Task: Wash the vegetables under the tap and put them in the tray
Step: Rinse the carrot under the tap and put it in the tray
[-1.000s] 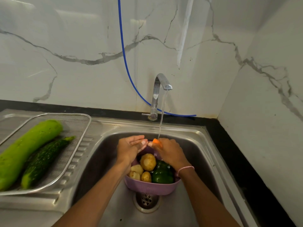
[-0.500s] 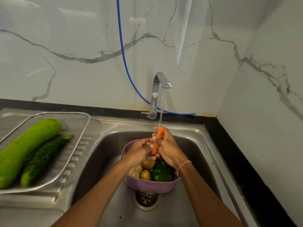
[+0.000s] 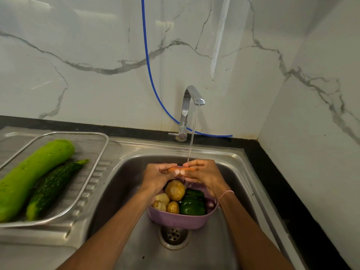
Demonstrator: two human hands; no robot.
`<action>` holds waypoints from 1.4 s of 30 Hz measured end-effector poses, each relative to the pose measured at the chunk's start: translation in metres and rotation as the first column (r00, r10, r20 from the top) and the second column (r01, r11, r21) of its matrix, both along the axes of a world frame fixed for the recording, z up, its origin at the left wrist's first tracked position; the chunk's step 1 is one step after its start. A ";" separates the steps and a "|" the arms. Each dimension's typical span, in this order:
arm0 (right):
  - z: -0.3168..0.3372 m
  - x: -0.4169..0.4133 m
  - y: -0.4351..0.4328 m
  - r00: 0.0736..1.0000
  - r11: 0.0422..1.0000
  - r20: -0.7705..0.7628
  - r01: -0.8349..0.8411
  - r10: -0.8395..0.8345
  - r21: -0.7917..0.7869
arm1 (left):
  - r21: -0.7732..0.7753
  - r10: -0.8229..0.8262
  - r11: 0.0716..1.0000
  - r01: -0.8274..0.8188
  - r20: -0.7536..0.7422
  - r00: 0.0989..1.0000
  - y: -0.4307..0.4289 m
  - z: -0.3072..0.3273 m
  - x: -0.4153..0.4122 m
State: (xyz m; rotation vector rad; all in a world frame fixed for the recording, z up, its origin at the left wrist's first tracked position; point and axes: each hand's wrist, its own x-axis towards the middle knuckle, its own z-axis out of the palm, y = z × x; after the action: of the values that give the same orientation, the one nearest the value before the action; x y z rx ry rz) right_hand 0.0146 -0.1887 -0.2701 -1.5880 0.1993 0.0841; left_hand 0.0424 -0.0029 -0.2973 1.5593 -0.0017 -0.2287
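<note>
Holds the carrot [image 3: 180,169] level under the stream from the tap [image 3: 190,106], with the left grip [image 3: 155,175] curled round one end and the right grip [image 3: 202,172] pinching the other, just above the purple basket [image 3: 177,219] in the sink [image 3: 120,191]. Could well slip: wet, smooth, held only by the ends, apt to drop back among the unwashed potatoes [image 3: 175,190]. Risks a fumble on the carry to the tray [image 3: 87,145], well apart at the left.

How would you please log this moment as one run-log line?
step: rinse carrot under tap | left hand: grips carrot | right hand: grips carrot | tray: gourd, cucumber | basket: potatoes, peppers
</note>
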 end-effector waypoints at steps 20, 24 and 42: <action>-0.003 0.005 0.000 0.975 0.964 0.059 0.202 -0.214 0.171 | -0.010 -0.009 1.000 0.009 -0.018 1.000 -0.007 0.010 -0.009; -0.002 0.005 0.000 0.984 0.969 0.033 0.164 -0.173 0.185 | 0.046 -0.088 0.995 0.089 -0.025 0.996 -0.005 0.015 -0.012; 0.048 -0.003 0.014 0.967 0.707 -0.229 -0.239 0.111 -0.666 | 0.502 -0.035 0.795 -0.341 0.598 0.801 0.021 0.029 -0.029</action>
State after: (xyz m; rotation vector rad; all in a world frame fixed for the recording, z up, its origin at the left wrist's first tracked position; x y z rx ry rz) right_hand 0.0115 -0.1747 -0.2221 -2.3613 0.2270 0.3323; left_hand 0.0129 0.0183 -0.2686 2.1973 -0.3088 0.4527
